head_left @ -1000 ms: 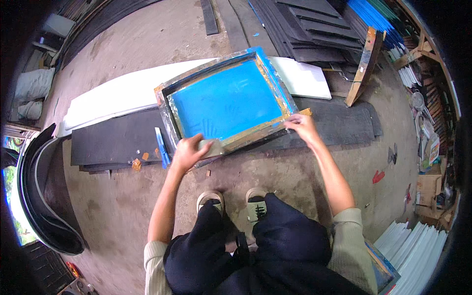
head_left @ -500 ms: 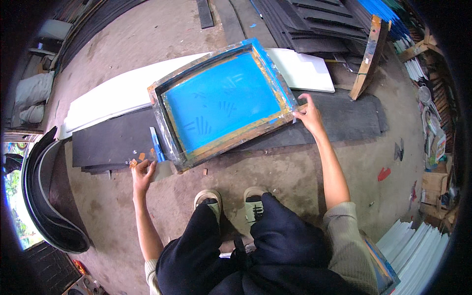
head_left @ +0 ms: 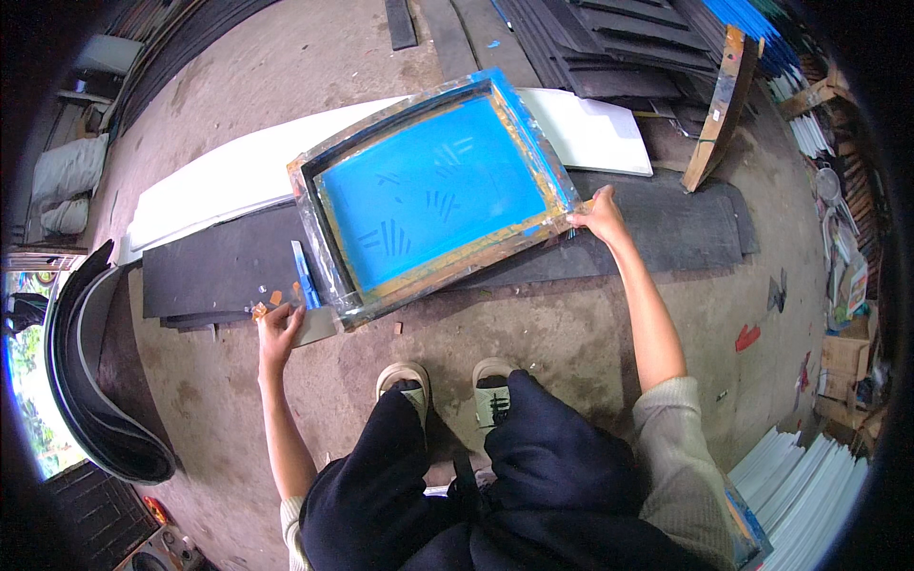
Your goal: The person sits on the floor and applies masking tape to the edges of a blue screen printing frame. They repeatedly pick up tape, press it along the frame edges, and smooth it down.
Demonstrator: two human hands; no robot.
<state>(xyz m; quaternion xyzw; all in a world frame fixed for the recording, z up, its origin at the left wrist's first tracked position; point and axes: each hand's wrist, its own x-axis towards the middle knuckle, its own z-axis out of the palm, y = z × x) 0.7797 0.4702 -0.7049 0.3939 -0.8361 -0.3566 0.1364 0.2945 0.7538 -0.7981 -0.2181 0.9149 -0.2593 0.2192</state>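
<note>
A screen-printing frame (head_left: 457, 257) with blue mesh (head_left: 447, 190) lies slanted over the white and black sheets. Dark stroke marks show on the mesh. At the frame's right corner, my right hand (head_left: 602, 217) is closed, thumb and fingers gripping the wood. My left hand (head_left: 279, 333) pinches a thin grey flat piece (head_left: 316, 326) beside the frame's near left corner. Just above that hand lies a blue utility knife (head_left: 304, 274) on the black sheet, with small orange scraps (head_left: 276, 297) next to it.
White sheets (head_left: 219, 181) lie behind black sheets (head_left: 205, 271) across the floor. A paint-stained wooden bar (head_left: 714, 114) leans at the far right near stacked black panels (head_left: 628, 48). Curved black sheets (head_left: 71, 381) stand at left; white sheets (head_left: 800, 485) are stacked at near right.
My right hand's fingers, raised before, have closed down onto the frame's corner. My left hand keeps the grey piece, now a little further up and right. The frame has hardly moved.
</note>
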